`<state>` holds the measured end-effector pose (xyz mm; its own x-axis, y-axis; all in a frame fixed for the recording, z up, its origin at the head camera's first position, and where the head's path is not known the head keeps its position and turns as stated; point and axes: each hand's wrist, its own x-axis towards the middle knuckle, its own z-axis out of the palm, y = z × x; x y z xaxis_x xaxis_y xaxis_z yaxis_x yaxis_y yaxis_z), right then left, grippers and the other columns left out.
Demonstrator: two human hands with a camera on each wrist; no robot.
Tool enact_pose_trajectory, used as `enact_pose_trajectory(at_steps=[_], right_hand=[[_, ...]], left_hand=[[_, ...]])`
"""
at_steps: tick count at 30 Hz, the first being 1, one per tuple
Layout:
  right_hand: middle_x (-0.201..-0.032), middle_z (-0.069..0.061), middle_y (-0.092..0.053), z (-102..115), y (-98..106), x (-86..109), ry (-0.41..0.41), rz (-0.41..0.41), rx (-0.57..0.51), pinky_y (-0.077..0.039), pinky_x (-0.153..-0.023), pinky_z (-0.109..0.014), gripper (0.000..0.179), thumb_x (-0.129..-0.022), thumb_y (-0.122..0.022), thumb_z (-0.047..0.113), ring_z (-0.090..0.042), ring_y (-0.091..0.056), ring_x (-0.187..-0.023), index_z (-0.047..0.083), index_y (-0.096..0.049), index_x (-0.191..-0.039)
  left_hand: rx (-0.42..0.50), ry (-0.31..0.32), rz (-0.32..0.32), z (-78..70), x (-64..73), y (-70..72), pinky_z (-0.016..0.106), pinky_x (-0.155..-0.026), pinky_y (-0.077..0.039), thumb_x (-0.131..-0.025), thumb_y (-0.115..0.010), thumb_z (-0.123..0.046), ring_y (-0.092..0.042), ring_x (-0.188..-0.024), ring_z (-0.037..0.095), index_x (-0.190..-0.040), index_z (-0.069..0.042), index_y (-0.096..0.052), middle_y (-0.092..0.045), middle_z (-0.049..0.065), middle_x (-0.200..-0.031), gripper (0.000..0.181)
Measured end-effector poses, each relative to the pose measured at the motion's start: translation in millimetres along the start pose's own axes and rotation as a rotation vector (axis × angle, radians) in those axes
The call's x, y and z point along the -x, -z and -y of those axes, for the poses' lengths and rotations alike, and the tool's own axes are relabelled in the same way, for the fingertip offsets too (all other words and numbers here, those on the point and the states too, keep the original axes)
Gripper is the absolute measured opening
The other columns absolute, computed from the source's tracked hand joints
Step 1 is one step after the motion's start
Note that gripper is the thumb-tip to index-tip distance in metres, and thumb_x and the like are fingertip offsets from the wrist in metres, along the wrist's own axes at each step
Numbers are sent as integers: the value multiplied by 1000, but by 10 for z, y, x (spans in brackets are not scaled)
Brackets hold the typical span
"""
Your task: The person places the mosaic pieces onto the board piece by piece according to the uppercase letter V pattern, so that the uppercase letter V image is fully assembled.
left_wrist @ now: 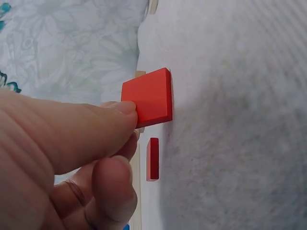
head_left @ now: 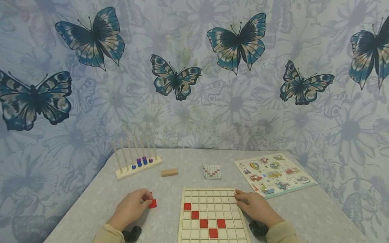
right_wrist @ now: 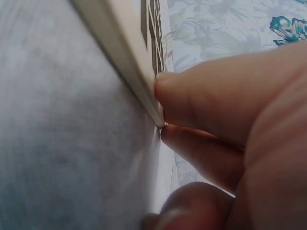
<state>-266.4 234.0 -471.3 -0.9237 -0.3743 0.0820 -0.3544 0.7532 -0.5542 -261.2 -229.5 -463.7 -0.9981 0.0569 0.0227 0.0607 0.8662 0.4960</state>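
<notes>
My left hand (head_left: pixel 132 206) pinches a red square tile (left_wrist: pixel 149 98) between thumb and forefinger, just above the table. Another red tile (left_wrist: pixel 152 159) lies flat beyond it; in the head view the fingers hide most of that one. A pale wooden grid board (head_left: pixel 182 216) lies in front of me, its near edge out of frame. Several red tiles sit in its squares, one of them a tile (head_left: pixel 221 223) right of the lowest visible tile (head_left: pixel 213 233). At the board's right edge, near the far corner, my right hand (head_left: pixel 256 207) touches the rim (right_wrist: pixel 129 52) with thumb and forefinger.
Behind the board lies a small card (head_left: pixel 212 171) with a printed grid pattern. A wooden block (head_left: pixel 169 172) and a peg rack (head_left: pixel 138 168) with blue and purple beads stand at the back left. On the right lies a picture board (head_left: pixel 275 175). A butterfly-printed backdrop closes the far side.
</notes>
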Motion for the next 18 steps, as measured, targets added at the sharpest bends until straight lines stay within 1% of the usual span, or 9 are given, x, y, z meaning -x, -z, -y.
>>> enact_pose_trajectory(at_steps=[6,9,14,18], right_hand=[[-149,-10,-58,-15,-16,-7,2,-12,4,-45,-102,-63,41,-96,-73,27,-46,-57,-131,7,-70,-132],[-148,-10,-59,-20,-22,-7,0,-17,7,-46,-102,-62,41,-96,-73,27,-46,-57,-131,7,-70,-132],[-148,-9,-59,-26,-32,-7,1,-23,12,-46,-102,-62,41,-96,-73,27,-45,-57,-131,7,-70,-131],[-148,-9,-59,-23,-33,-6,9,-27,17,-46,-101,-62,41,-96,-73,27,-46,-58,-130,7,-70,-131]], left_hand=[[16,2,-3,7,-7,-11,36,-67,-51,-93,-76,-18,-62,-81,10,-95,-21,-70,-71,-8,-93,7],[33,-8,-10,7,-4,-14,35,-68,-51,-93,-77,-18,-62,-81,9,-95,-21,-71,-71,-9,-92,7],[113,-41,-31,0,9,-19,34,-66,-49,-93,-76,-18,-60,-78,9,-95,-21,-72,-70,-10,-90,5],[190,-59,-40,-8,10,-56,32,-69,-49,-93,-77,-18,-60,-78,9,-93,-21,-72,-70,-10,-89,5]])
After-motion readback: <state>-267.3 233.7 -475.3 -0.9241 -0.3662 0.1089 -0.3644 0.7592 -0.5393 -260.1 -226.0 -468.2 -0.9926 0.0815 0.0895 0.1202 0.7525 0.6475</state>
